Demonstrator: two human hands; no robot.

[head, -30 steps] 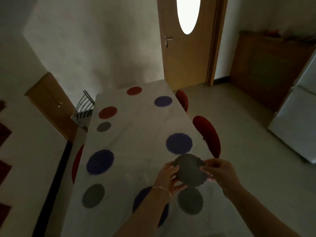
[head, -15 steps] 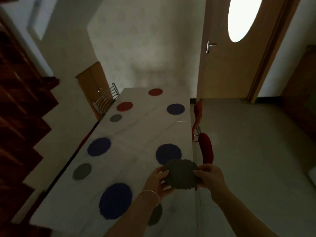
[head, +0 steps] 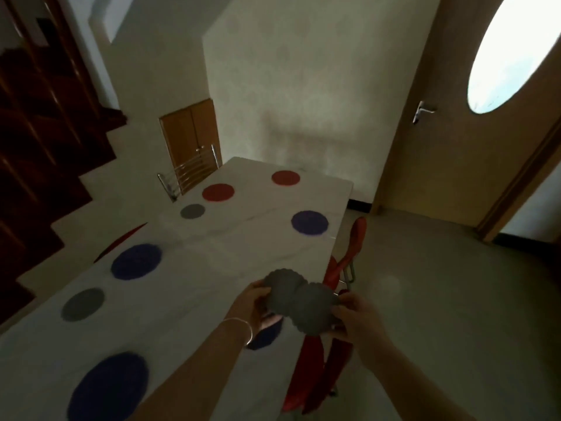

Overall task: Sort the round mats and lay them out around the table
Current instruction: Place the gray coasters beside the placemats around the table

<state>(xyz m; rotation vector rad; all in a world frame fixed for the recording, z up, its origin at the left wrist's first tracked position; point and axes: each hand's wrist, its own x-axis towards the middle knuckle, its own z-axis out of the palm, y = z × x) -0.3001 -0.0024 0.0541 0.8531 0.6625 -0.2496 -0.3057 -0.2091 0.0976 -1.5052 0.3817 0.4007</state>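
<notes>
Pale marble table (head: 212, 253), L hand (head: 253, 305) & R hand (head: 353, 314) fingers pinching scalloped grey mats (head: 299, 302)

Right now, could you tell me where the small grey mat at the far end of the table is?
In the head view it lies far left on the table, the grey mat just nearer than a red mat, beside the metal chair.

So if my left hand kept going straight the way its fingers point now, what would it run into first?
Probably the right hand: the left hand points rightward across the two overlapping gray mats both hands hold.
</notes>
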